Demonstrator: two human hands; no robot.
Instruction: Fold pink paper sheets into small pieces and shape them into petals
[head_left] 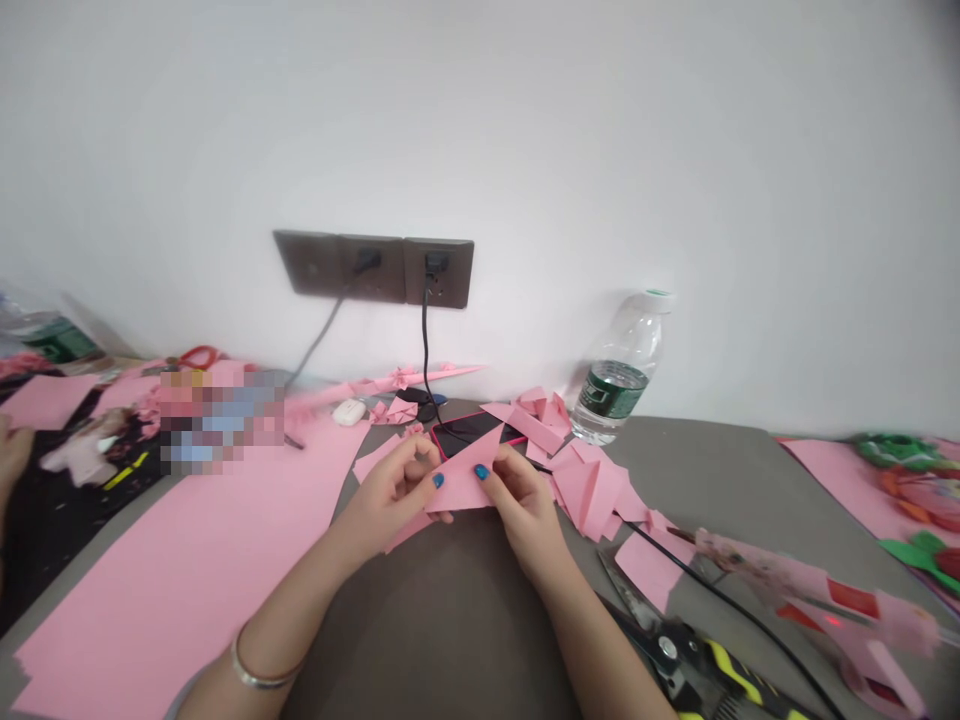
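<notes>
Between my two hands is a folded piece of pink paper (463, 482), its pointed corner standing up. My left hand (397, 492) pinches its left edge with thumb and fingers. On the opposite side my right hand (526, 505) grips it, the thumb pressed flat on the front. Behind the paper lies a dark phone (465, 432) with a pink-red edge, partly covered by my hands and the paper. Folded pink paper pieces (592, 485) are heaped just right of my right hand.
A water bottle (619, 375) stands by the wall. Large pink sheets (195, 560) spread at left. Black-and-yellow cutters (675, 650) and a pink glue gun (832, 590) with a black cord lie at right. Wall sockets (375, 268) hold two plugs. Another person's hand (11, 455) shows far left.
</notes>
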